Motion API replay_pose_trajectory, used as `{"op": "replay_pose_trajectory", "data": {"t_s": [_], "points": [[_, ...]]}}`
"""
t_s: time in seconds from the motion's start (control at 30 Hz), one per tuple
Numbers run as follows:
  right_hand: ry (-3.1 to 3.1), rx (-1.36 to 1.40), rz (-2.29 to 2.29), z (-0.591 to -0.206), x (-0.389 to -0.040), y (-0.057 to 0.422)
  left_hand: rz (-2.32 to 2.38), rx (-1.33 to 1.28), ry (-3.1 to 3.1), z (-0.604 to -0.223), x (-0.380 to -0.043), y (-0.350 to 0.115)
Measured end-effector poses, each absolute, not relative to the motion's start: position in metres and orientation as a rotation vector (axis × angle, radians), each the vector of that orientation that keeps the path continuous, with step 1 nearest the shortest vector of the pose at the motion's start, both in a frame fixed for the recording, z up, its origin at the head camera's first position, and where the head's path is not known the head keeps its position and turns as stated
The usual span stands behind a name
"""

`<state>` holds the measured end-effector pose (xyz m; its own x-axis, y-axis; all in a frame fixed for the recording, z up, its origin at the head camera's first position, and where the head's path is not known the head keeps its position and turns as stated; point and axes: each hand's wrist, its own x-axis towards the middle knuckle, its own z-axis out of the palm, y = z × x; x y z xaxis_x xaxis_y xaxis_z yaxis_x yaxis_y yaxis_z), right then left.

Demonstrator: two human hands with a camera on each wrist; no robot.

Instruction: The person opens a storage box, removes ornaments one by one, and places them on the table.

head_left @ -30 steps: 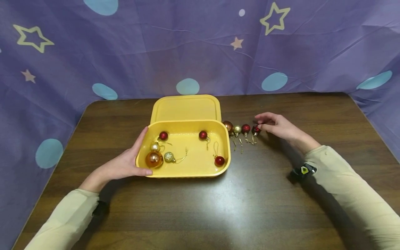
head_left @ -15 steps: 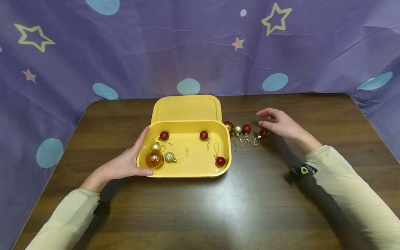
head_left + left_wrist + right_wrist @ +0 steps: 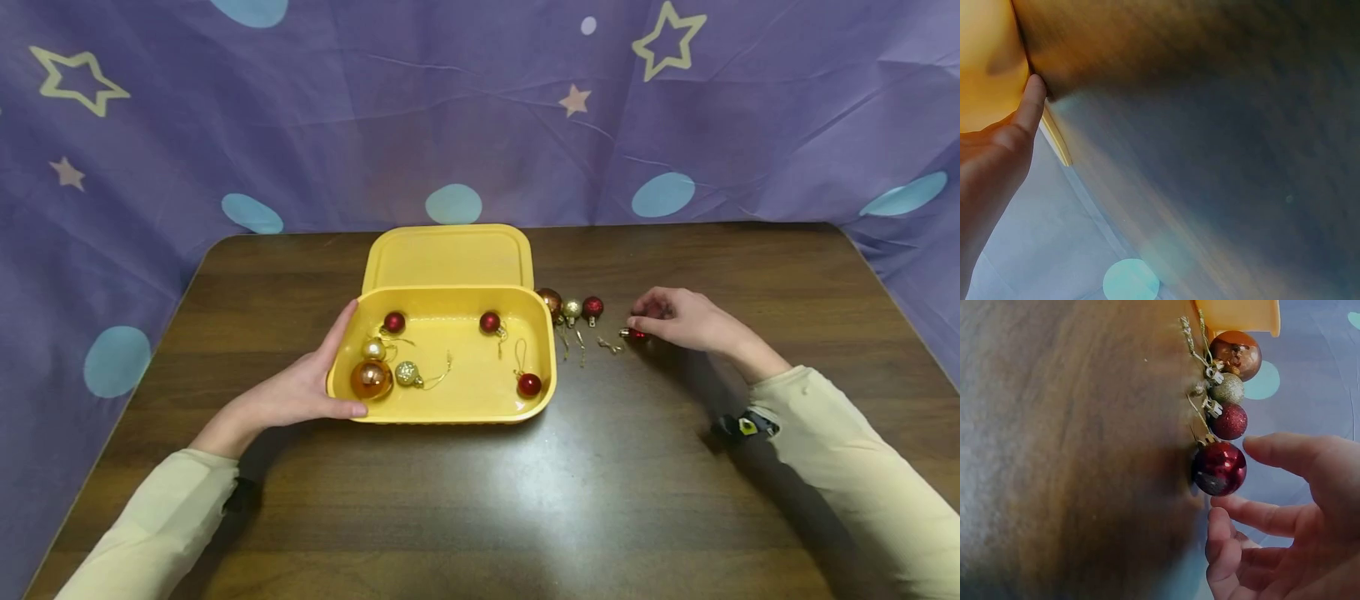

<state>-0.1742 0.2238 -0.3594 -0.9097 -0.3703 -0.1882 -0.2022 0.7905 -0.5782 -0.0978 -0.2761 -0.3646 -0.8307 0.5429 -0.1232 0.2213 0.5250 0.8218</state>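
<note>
My left hand [image 3: 303, 383] holds the left end of a yellow plastic box [image 3: 450, 412], its thumb at the front rim and fingers along the side. Several baubles lie inside: a large amber one [image 3: 372, 379], two gold ones including a glittery one [image 3: 407, 373], and red ones [image 3: 529, 385]. Right of the box, my right hand [image 3: 686, 318] is at a shiny red bauble [image 3: 1219, 469] on the table. Its thumb and fingers are on either side of that bauble; the right wrist view shows a small gap at the fingertips. The head view hides part of the bauble behind the thumb.
Beside the box's right end stand a copper bauble [image 3: 550, 302], a gold glitter bauble [image 3: 572, 310] and a red glitter bauble [image 3: 592, 307] in a row, cords toward me. Behind the box lies a yellow lid [image 3: 450, 254]. A purple curtain [image 3: 375, 125] hangs behind the table.
The shiny red bauble has shifted right and toward me, away from the row. My right hand has followed it, moving right and lower. My left hand stays on the box.
</note>
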Motion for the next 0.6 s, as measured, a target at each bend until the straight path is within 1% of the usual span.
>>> {"op": "replay_pose_trajectory", "data": {"t_s": [0.27,0.6], "points": [[2.679,-0.489,-0.874,-0.363,-0.173,0.225,1.236,0.634,2.394,-0.364,-0.098,-0.276],[2.742,-0.511,-1.001,-0.371,-0.182,0.215,1.232,0.640,2.401,-0.366,-0.098,-0.276]]}}
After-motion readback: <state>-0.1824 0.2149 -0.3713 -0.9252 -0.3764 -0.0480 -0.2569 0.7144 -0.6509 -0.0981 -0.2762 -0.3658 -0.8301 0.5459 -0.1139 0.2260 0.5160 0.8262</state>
